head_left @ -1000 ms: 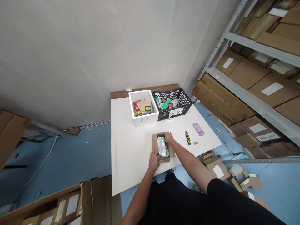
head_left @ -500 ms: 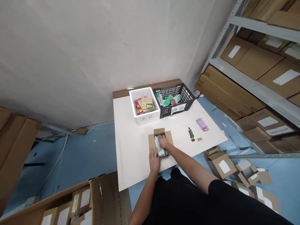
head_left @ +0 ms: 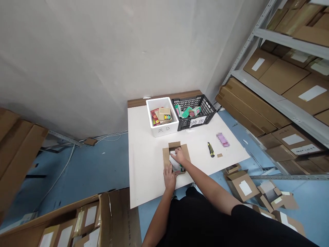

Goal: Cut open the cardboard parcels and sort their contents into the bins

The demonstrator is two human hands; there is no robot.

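Observation:
A small open cardboard box [head_left: 166, 154] stands on the white table, its flaps folded outward. My left hand [head_left: 169, 178] is at its near left corner, gripping the wall and flap with the thumb along the front edge. Over the opening, my right hand [head_left: 180, 156] has its fingers closed on a white sheet of paper [head_left: 174, 165]. Beneath the sheet, part of a green-and-white package [head_left: 177, 170] shows; the rest is hidden. To the right lie a black-and-yellow utility knife [head_left: 211, 150], a scrap of cardboard [head_left: 219, 155] and a blurred purple item [head_left: 222, 140].
Behind the box, a white bin [head_left: 164, 130] holds flat packets and a small brown box; a black crate [head_left: 185, 124] holds green packages. Shelves with cartons [head_left: 275, 68] rise at right. Opened boxes [head_left: 243, 185] lie on the floor; a large carton [head_left: 102, 212] stands at lower left.
My right hand has shifted slightly over the box, and the white sheet now covers more of the green-and-white package. My left hand stays at the corner. The view has moved slightly.

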